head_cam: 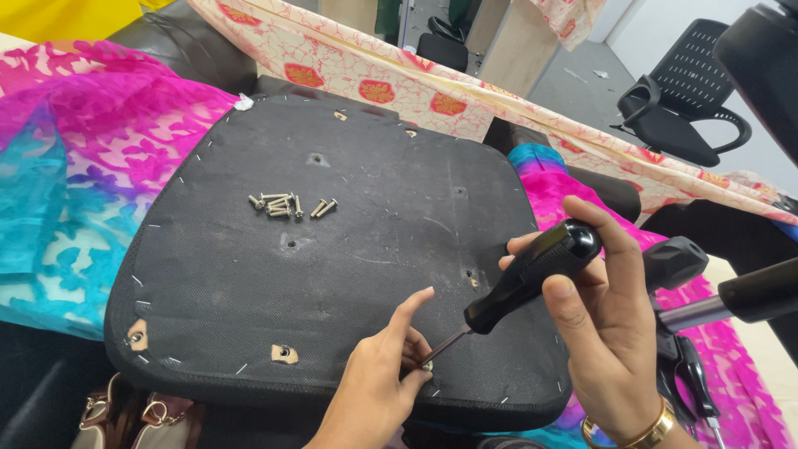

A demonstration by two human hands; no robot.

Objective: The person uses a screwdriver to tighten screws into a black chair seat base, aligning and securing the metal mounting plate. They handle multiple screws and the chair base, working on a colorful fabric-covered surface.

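Black plastic fills the right hand point(603, 333), which is wrapped tight around the handle of a black-handled metal screwdriver point(532, 274). Its tip meets a small silver screw point(427, 365) near the front edge of the black fabric-covered chair seat base point(332, 274), lying underside up. The left hand point(386, 366) pinches that screw, forefinger stretched out along the fabric. Farther out, toward the base's middle, lies a loose heap of silver screws point(287, 205). Pink and turquoise patterned cloth point(75, 175) spreads beyond the left edge.
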